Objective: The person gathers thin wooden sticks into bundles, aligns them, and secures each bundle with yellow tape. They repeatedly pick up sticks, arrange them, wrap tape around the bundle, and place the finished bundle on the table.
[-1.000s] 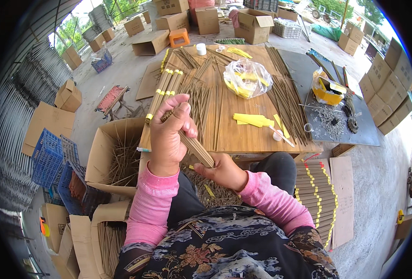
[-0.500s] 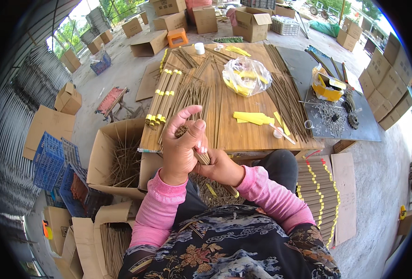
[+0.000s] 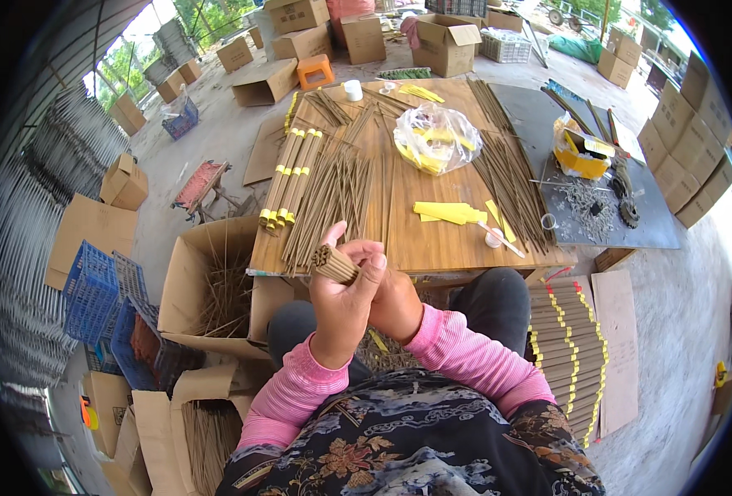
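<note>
A bundle of thin brown incense sticks [image 3: 335, 264] is gripped between my two hands, its end pointing up and away to the left. My left hand [image 3: 341, 310] wraps around the bundle near that end, fingers curled. Pressed against it from the right, my right hand [image 3: 396, 304] closes around the lower part, which is mostly hidden. Just beyond lie loose incense sticks [image 3: 329, 194] on the wooden table [image 3: 399, 248]. To their left are several finished bundles [image 3: 290, 178] with yellow bands. Yellow paper strips [image 3: 448, 212] rest to the right.
A clear plastic bag [image 3: 438, 136] of yellow strips and a small cup with a stick [image 3: 502, 238] are on the table. An open carton [image 3: 209, 285] of sticks stands left. Banded bundles [image 3: 568, 355] lie low on the right. A dark side table [image 3: 581, 223] adjoins.
The hands and bundle have shifted slightly right and down. The bundle's end now shows more above my left hand, whose fingers have closed in, and my right hand has turned upward.
</note>
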Demonstrator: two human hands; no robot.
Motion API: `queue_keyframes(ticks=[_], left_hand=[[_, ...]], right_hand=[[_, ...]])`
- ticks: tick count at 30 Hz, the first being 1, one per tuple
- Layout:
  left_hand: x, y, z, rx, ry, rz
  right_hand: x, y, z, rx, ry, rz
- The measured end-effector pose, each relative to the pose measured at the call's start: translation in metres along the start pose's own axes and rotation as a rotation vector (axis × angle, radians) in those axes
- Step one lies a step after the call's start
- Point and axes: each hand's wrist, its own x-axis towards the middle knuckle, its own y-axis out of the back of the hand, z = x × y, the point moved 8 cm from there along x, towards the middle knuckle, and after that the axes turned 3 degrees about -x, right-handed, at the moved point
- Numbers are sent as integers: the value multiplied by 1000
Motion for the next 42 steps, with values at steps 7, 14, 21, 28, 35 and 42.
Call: queue_keyframes(ticks=[7,14,21,28,35,42], left_hand=[[-5,-14,21,279,-166,-22],[0,-35,92,525,-352,-225],[-22,-51,48,676,-121,-596],[-58,-53,-8,349,699,-736],[-79,-41,-22,-399,1098,-603],[-77,-32,-35,-389,1080,-567]], right_hand=[[-6,-3,3,257,-165,-115],[11,53,-50,118,178,-83],[21,96,-76,-191,194,-49],[-9,83,-46,-120,105,-67],[-16,73,-20,55,-145,-85],[-22,51,3,449,-364,-261]])
